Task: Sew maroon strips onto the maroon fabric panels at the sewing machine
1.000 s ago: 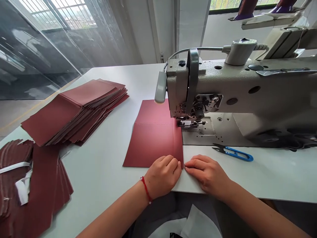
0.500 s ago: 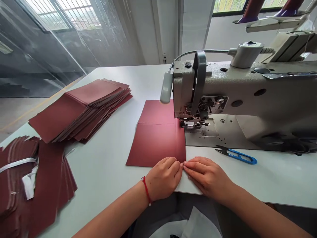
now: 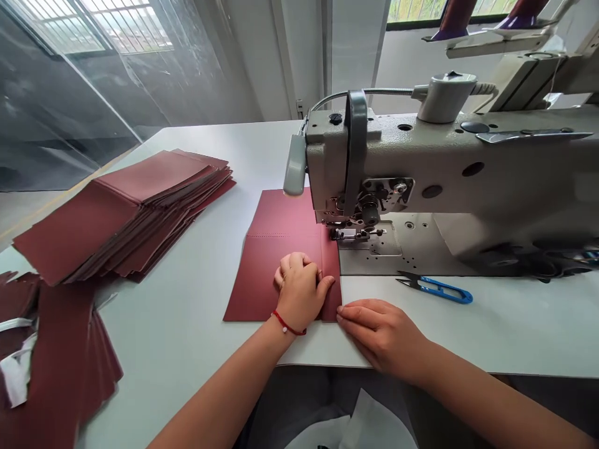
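Note:
A dark red leather piece (image 3: 262,274) lies flat on the white table (image 3: 196,349), its right edge under the presser foot (image 3: 349,235) of a grey sewing machine (image 3: 421,168). My left hand (image 3: 302,290), with a red string at the wrist, rests on the piece with fingers curled and pressed down beside the folded right strip. My right hand (image 3: 381,333) lies flat on the table, its fingertips touching the piece's near right corner.
A thick stack of dark red pieces (image 3: 121,212) sits at the left. More red pieces (image 3: 60,362) with white strips lie at the near left edge. Blue thread snips (image 3: 437,289) rest on the table in front of the machine bed.
My left hand has moved forward from the piece's near edge onto its surface, closer to the presser foot. My right hand has stayed at the near right corner.

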`<action>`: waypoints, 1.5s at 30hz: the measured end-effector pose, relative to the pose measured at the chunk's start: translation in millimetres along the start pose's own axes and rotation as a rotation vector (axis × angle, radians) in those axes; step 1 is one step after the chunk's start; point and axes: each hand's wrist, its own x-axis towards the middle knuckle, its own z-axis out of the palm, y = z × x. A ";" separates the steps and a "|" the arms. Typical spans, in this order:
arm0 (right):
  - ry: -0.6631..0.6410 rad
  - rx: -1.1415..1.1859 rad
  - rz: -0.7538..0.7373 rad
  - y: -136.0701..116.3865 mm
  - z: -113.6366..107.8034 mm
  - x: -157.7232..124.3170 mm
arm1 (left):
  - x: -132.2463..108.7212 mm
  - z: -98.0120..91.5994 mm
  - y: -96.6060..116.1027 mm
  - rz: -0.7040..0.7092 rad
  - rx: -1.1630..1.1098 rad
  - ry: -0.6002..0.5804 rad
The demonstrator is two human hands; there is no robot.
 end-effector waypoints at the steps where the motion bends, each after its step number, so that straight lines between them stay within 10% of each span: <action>1: 0.016 0.042 0.032 2.1 -1.2 -1.0 | -1.3 1.0 -0.4 -0.003 0.002 0.000; 7: 0.031 0.121 0.132 7.8 -5.8 0.3 | -12.8 5.0 0.7 0.135 0.114 0.068; 16: 0.013 0.072 0.037 3.4 -4.0 1.8 | -24.0 -13.3 -21.6 0.623 -0.129 -0.127; 33: 0.045 -0.024 -0.015 0.0 -2.0 -0.3 | -34.7 -7.4 -20.7 0.630 -0.094 -0.076; 45: -0.061 -0.072 -0.081 -0.7 -5.3 10.6 | 1.1 -21.8 -33.3 0.650 -0.155 -0.179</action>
